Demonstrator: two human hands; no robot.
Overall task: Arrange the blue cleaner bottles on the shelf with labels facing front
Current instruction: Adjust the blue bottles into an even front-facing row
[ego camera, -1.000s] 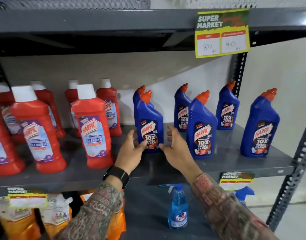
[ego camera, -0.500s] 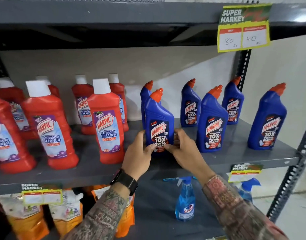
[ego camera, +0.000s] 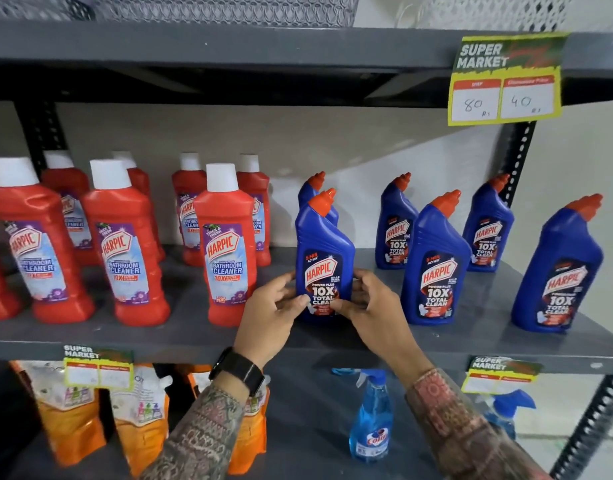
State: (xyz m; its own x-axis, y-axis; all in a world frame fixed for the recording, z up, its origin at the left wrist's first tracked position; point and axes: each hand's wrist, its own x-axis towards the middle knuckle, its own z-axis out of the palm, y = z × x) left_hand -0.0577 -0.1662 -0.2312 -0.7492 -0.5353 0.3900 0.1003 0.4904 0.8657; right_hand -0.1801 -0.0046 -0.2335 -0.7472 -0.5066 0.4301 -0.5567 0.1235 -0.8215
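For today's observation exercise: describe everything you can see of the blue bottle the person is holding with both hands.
The held blue bottle looks like glossy plastic, with an angled orange cap and a dark front label reading "Harpic 10X Total Clean". It stands upright near the front of the grey shelf, label facing forward. The left hand and right hand grip its lower sides, fingertips over the label edges. Another blue bottle stands right behind it.

Beside the red bottle (ego camera: 225, 251), the front blue bottle (ego camera: 324, 258) now shows its label squarer to the front. The left hand (ego camera: 270, 313) and right hand (ego camera: 371, 306) have closed in, thumbs now on the label's lower edge.
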